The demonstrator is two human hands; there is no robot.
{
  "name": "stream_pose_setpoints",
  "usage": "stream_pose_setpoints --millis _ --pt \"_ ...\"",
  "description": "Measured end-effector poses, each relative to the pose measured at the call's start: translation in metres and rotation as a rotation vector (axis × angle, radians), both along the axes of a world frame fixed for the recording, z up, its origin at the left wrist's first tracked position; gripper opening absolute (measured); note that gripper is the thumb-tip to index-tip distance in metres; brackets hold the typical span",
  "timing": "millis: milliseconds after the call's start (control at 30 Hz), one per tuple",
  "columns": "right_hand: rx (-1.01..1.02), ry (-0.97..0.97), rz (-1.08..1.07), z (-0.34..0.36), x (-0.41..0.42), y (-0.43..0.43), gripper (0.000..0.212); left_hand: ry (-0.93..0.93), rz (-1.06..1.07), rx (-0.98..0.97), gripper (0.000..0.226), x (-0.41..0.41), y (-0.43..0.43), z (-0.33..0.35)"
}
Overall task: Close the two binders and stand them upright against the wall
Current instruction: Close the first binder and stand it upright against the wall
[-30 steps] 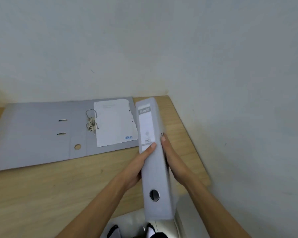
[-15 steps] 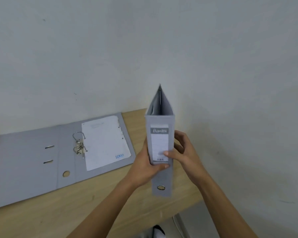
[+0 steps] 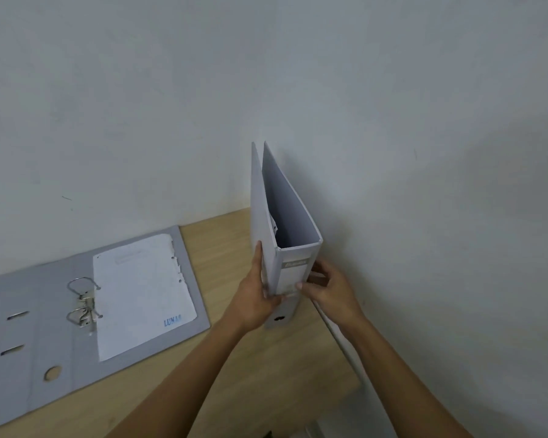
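Since the earlier frame, the closed binder [image 3: 293, 263] has shifted toward 2 o'clock, into the corner of the wooden table [image 3: 266, 374], and stands upright with its spine facing the camera. Left hand [image 3: 255, 298] grips its left cover; right hand [image 3: 329, 292] holds its right side, next to the wall [image 3: 424, 184]. At 9 o'clock the open binder [image 3: 45, 343] lies flat, rings [image 3: 83, 303] exposed, a white sheet [image 3: 143, 295] on its right half.
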State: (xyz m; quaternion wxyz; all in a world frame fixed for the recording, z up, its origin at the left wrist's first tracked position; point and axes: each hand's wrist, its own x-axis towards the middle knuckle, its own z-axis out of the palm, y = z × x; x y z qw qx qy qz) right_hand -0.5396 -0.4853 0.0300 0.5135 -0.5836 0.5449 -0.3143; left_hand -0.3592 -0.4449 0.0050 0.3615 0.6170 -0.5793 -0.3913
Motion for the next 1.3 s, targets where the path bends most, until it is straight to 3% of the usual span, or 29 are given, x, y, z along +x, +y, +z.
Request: stream_pose_setpoints --millis 67,133,267,500,667,867,1100,1300 --pt "-0.007 0.045 -0.099 -0.006 0.004 -0.007 0.028 -0.021 -0.008 0.036 0.124 0.001 -0.017 -0.001" --pt "0.064 -0.004 -0.195 -0.013 0.013 -0.012 0.017 -0.034 -0.005 0.061 0.125 0.001 -0.033 -0.001" --pt "0.222 -0.119 -0.221 -0.015 0.034 -0.028 0.017 -0.066 0.000 0.079 0.125 0.001 -0.062 0.003" --pt "0.271 -0.196 -0.258 -0.004 0.045 -0.066 0.023 -0.187 0.032 0.215 0.124 0.013 -0.106 0.003" --pt "0.271 -0.228 -0.260 -0.006 0.053 -0.085 0.009 -0.182 0.089 0.221 0.115 0.012 -0.133 0.002" --pt "0.259 -0.193 -0.269 -0.020 0.058 -0.093 0.020 -0.204 0.080 0.224 0.117 0.012 -0.148 -0.008" --pt "0.292 -0.279 -0.276 -0.028 0.059 -0.088 0.031 -0.218 0.108 0.244 0.111 0.017 -0.145 -0.010" --pt "0.267 -0.230 -0.253 -0.024 0.053 -0.086 0.035 -0.241 0.063 0.278 0.082 0.021 -0.125 -0.001"
